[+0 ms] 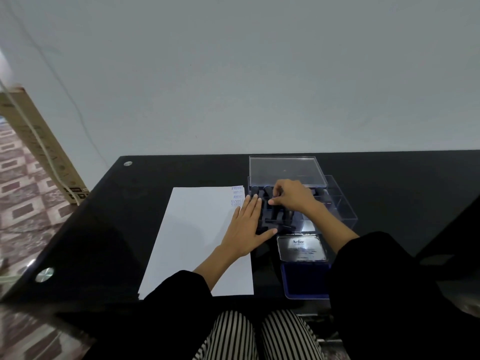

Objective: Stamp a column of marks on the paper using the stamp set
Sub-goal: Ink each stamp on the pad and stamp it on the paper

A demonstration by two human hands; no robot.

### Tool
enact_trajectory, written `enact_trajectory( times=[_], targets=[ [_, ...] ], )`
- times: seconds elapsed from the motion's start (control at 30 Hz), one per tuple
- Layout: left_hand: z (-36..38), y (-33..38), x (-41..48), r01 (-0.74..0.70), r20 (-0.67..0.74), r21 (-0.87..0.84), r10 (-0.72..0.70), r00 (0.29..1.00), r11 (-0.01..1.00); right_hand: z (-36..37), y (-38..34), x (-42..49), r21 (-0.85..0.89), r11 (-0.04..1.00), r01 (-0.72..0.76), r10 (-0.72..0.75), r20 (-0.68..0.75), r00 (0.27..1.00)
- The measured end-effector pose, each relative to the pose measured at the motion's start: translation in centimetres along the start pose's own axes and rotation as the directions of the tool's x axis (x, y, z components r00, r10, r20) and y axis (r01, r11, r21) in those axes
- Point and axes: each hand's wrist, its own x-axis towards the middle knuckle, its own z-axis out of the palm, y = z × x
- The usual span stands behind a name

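Note:
A white sheet of paper point(192, 237) lies on the black table, with several blue stamp marks point(237, 196) in a column at its far right corner. To its right stands a clear plastic stamp box point(340, 206) holding several black-handled stamps point(255, 190). My left hand point(249, 227) lies flat and spread on the paper's right edge, its fingers against the box. My right hand point(292, 197) reaches into the box with its fingers curled around a stamp handle. An open blue ink pad point(304, 281) with a metal lid point(301, 249) sits nearer me.
The box's clear lid point(285, 170) stands open against the back. The black glass table point(117, 229) has round metal fittings at its left corners. A long cardboard box point(39, 149) leans on the wall to the left. Striped trousers show below the table's near edge.

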Motion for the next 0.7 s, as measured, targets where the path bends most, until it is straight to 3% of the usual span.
enact_trajectory(
  times=[0.5,0.7],
  targets=[
    [-0.5,-0.7,0.9,-0.046,0.002,0.100,0.046,0.999,0.994,0.8,-0.1,0.5,0.043,0.999,-0.017,0.023,-0.134,0.991],
    [-0.7,-0.9,0.9,-0.040,0.022,0.100,0.038,0.999,0.994,2.1,0.4,0.3,-0.002,0.999,-0.048,0.048,-0.034,0.998]
  ],
)
